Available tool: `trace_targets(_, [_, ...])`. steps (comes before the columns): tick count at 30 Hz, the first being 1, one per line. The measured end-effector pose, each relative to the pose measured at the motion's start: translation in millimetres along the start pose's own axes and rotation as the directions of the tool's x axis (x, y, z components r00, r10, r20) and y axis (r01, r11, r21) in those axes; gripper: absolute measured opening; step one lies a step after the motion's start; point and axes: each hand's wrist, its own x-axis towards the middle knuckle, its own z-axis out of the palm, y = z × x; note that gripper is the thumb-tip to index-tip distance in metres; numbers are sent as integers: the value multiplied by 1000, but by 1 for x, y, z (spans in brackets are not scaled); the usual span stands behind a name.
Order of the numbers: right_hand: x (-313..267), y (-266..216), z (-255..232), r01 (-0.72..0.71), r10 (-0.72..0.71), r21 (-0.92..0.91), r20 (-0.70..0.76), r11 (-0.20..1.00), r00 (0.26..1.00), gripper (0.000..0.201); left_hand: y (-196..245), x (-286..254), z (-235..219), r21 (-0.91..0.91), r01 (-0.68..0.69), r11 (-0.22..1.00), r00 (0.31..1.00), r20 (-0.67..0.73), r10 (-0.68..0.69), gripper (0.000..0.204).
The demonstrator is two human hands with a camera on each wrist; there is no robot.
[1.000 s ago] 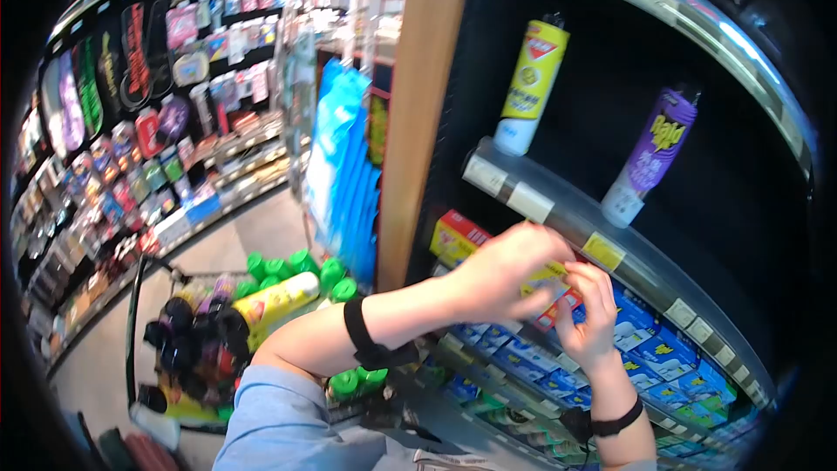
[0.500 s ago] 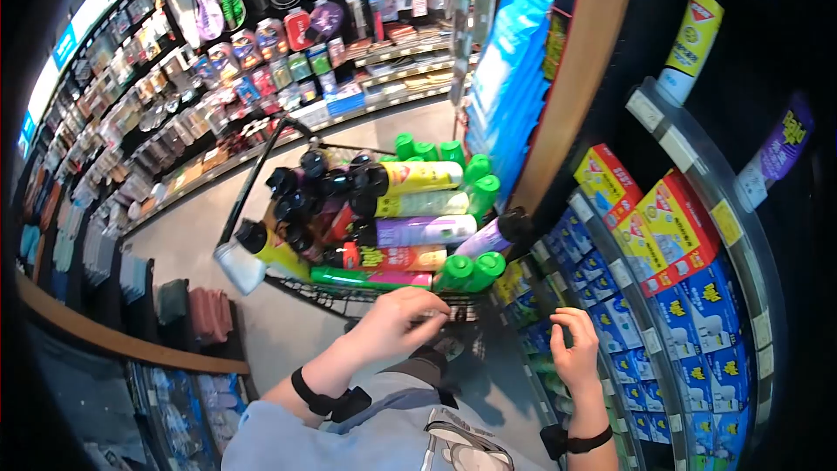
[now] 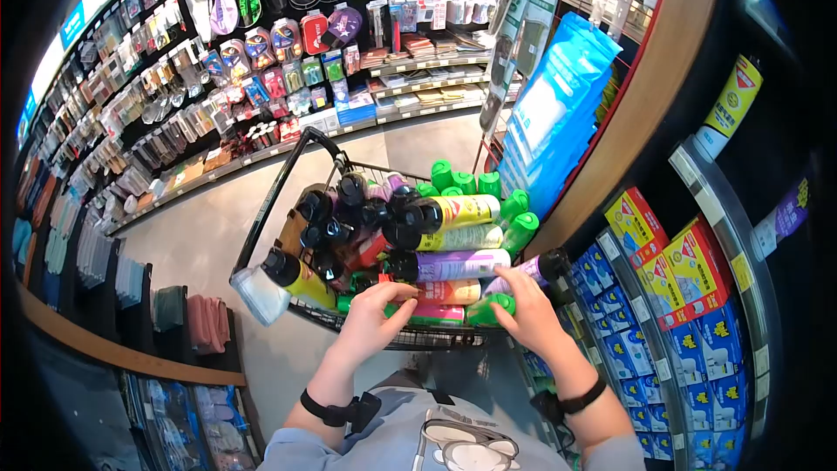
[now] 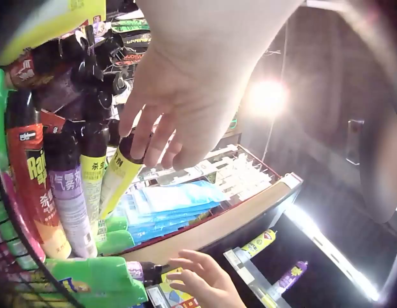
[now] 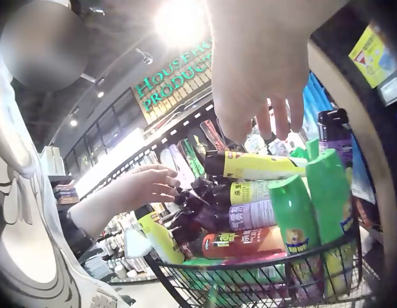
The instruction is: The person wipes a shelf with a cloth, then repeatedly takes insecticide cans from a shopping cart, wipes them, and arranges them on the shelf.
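Floor (image 3: 187,218) beyond cart rim (image 3: 436,336) near hands (image 3: 373,316) (image 3: 532,316)

Multicoloured cylindrical spray cans (image 3: 462,263) inside black wire basket (image 3: 427,338); blue plastic packs (image 3: 558,113) behind-right; red-yellow cardboard boxes (image 3: 697,272) farther right.

A pale blue-grey shirt (image 3: 392,436) with a dark-outlined cartoon print (image 3: 471,448) fills the bottom centre of the frame, flanked by two black wristbands (image 3: 323,410), each bearing a small dark box (image 3: 363,412).
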Motion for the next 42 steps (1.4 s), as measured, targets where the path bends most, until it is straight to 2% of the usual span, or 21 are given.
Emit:
trace_targets(3, [68,6,28,81,-84,-88,-29,993,996,85,-8,18,-19,-56,33,998,999,-6,-33,18])
trace_targets(5, [110,10,47,67,-74,-170,-34,983,997,90,-22,27,-26,-71,5,997,1000,-24,-7,19])
trace_targets(9, [157,24,76,112,-117,-277,-4,954,993,91,-37,46,-43,-81,23,996,1000,-12,-24,20])
trace_targets(13, [166,43,87,179,-179,-185,15,966,984,81,-44,65,-51,-145,9,989,1000,-27,-13,19])
trace_targets(17, [161,39,57,90,-90,-14,12,996,996,79,-41,89,-46,-162,-24,986,1000,-12,23,18])
trace_targets(19, [158,25,31,62,-58,68,-50,996,997,82,-36,103,-37,-146,-138,980,990,-43,133,16])
trace_targets(21, [150,22,8,1,16,177,-95,984,995,80,-30,113,-26,-189,-123,974,992,0,125,19])
trace_targets(23, [148,13,-17,68,-11,233,-235,970,972,77,-22,122,-11,-169,-131,977,991,-20,129,25])
trace_targets(24, [140,12,-26,-21,98,273,-271,962,957,69,-23,125,-4,-140,-153,978,988,17,156,38])
trace_targets(25, [133,10,-46,-3,29,128,-200,992,979,60,-18,127,3,-144,-154,978,987,29,160,38])
trace_targets(27, [121,19,-61,33,122,420,-337,907,934,52,-4,133,18,-127,-206,970,976,47,213,53])
trace_targets(28, [111,17,-72,-45,251,530,-323,847,913,56,-7,135,26,-122,-236,964,961,120,250,70])
trace_targets(29, [105,14,-80,-20,348,714,-317,700,882,57,-1,135,33,-121,-241,963,958,131,256,70])
trace_targets(31, [85,21,-96,-50,420,782,-278,621,864,57,12,136,50,-232,-150,961,947,245,207,79])
trace_targets(32, [77,25,-102,-41,439,823,-258,566,861,57,11,136,57,-316,-89,944,902,376,211,94])
trace_targets(33, [70,26,-107,-8,487,855,-287,518,825,54,15,137,65,-317,-91,944,896,388,216,94])
trace_targets(34, [61,34,-111,-30,560,894,-253,447,789,52,21,137,74,-568,206,797,832,530,163,97])
trace_targets(35, [52,42,-117,-47,630,928,-213,369,747,50,26,136,82,-682,506,528,729,666,162,100])
trace_targets(36, [46,45,-125,-89,687,958,-129,273,715,49,27,141,89,-625,560,544,633,746,206,103])
trace_targets(40, [29,54,-135,-124,760,992,54,35,647,54,72,141,113,-651,645,401,582,758,295,102])
trace_targets(42, [19,65,-129,-116,769,993,102,-36,630,55,96,144,118,-440,870,223,391,891,232,90])
